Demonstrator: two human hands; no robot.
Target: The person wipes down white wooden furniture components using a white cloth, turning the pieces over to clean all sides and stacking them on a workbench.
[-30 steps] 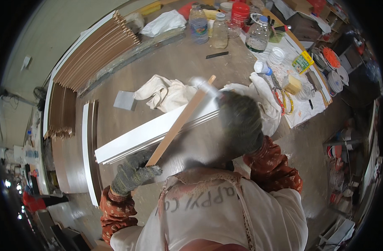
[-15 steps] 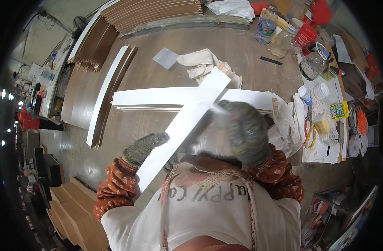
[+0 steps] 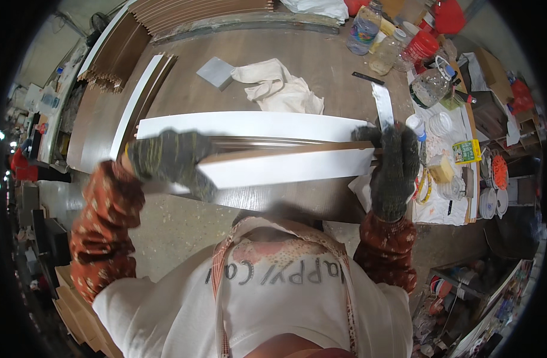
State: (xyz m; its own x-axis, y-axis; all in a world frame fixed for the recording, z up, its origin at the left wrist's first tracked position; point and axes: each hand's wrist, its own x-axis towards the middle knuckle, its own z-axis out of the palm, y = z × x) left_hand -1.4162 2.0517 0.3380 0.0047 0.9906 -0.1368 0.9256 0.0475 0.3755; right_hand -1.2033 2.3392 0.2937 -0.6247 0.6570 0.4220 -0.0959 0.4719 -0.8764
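Observation:
My left hand [image 3: 172, 158], in a dark grey-green knit glove, is closed round the left end of a white-faced board [image 3: 291, 170] with a brown edge. My right hand [image 3: 396, 167], gloved alike, grips the board's other end. Out of the top of that hand sticks a scraper [image 3: 382, 104] with a pale, flat metal blade; its handle is hidden in the glove. The board is tilted on its long edge, white face toward me, above the table's near edge. Just behind it, a second white board [image 3: 249, 123] lies flat on several stacked ones.
More boards [image 3: 136, 107] lie at the table's left, with a large pile [image 3: 202, 18] at the far side. A crumpled white cloth [image 3: 279, 86], a grey square block [image 3: 215, 73] and a black strip [image 3: 367, 77] lie beyond. Bottles [image 3: 364, 30] and a yellow box [image 3: 466, 151] crowd the right.
The board lay slanted across the stack with the scraper blurred over it. Now it is turned crosswise and tipped up near me, with my right hand at its end and the blade pointing away.

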